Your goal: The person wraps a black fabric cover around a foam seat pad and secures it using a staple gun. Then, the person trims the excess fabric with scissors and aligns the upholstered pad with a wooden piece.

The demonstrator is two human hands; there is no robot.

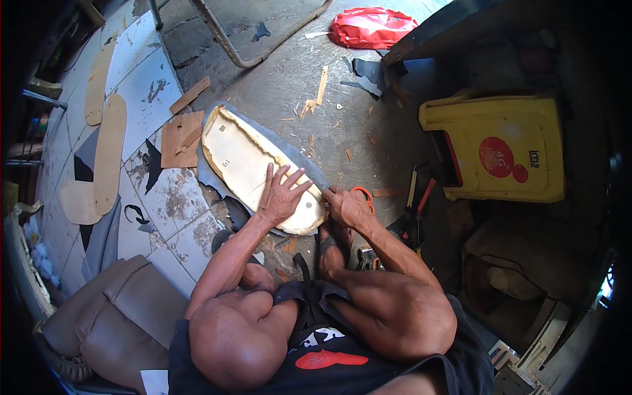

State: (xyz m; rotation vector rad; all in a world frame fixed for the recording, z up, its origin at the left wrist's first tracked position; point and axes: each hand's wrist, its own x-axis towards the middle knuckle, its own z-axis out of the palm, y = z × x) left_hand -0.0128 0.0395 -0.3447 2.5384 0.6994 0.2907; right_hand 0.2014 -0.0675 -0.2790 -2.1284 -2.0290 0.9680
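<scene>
Our left hand (pixel 281 194) lies spread, palm down, on the cream padded panel (pixel 240 155), gripping nothing. The panel sits on the floor right under that hand and extends beyond it, pale side up, with a grey cover sheet (pixel 306 164) beneath and sticking out past its edge. Our right hand (pixel 347 207) is curled at the sheet's right border; can't tell if it's pinching the material or a small tool. We read the step as steadying the panel while working the sheet's edge; the next move calls for firm left pressure and a tidy, wrinkle-free border. Around us: oblong pale boards (pixel 110 151) well left of the left hand, a brown plywood piece (pixel 181 141) nearer, touching or just beside the sheet. Beyond both hands, a red bundle (pixel 372 29). Orange loop handles (pixel 371 205) sit just right of the right hand and could snag; farther right, a red-handled tool (pixel 426 195), then a yellow plastic stool (pixel 461 151).
</scene>
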